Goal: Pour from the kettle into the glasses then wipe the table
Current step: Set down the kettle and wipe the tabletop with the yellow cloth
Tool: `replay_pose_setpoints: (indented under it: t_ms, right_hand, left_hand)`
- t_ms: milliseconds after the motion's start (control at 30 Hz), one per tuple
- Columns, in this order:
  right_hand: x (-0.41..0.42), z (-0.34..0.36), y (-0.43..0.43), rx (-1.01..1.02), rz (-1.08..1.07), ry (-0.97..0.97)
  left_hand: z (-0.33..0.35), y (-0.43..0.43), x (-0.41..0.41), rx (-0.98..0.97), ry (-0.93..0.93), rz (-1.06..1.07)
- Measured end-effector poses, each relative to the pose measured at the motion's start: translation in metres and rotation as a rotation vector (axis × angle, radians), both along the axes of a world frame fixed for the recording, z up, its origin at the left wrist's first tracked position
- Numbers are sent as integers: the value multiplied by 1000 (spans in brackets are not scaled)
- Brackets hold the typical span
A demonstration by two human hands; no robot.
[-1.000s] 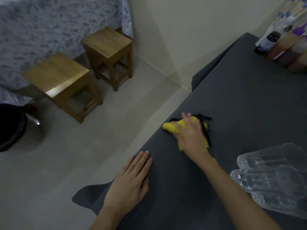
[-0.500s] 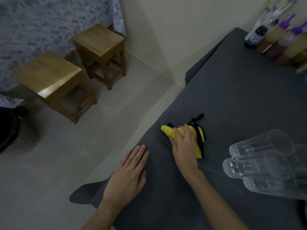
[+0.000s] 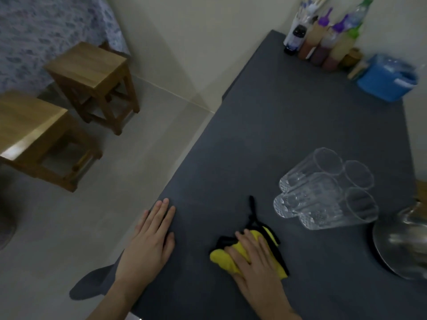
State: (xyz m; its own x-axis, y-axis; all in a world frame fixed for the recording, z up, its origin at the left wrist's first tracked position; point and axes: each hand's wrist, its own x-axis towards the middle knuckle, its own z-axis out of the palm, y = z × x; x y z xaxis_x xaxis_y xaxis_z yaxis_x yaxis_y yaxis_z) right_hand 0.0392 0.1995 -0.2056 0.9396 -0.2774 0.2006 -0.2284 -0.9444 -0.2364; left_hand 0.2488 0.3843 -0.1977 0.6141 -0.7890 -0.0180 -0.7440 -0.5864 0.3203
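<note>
Table (image 3: 300, 125): cloth (image 3: 219, 258) under right fingers (image 3: 245, 241)

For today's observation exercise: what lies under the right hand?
A yellow cloth, black-edged, pressed on the table. The right hand covers its middle; the table beneath it is hidden.

Single head-worn wide-angle view, looking steeply down and forward, close over the table (image 3: 288, 125); floor fills frame left, wall the top.

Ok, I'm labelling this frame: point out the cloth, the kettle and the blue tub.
cloth (image 3: 220, 259), head view, on its yellow folded end.
kettle (image 3: 397, 245), head view, on its steel body.
tub (image 3: 381, 86), head view, on its side wall.
</note>
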Motion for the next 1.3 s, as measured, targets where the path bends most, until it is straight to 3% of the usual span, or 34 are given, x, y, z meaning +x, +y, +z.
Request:
replay_pose_setpoints:
  t_ms: [233,1000,1100,1300]
  right_hand:
    - [11,6,-10,68,-126,117]
    - [253,2,-112,16,-449,98]
    - [260,4,-100,17,-403,111]
    - [245,9,-38,129,-57,30]
  left_hand:
    - [-1,0,0,29,-15,-1]
    - [2,-1,-1,38,-7,16]
    - [2,-1,-2,39,-7,19]
    - [3,-1,-2,68,-21,-1]
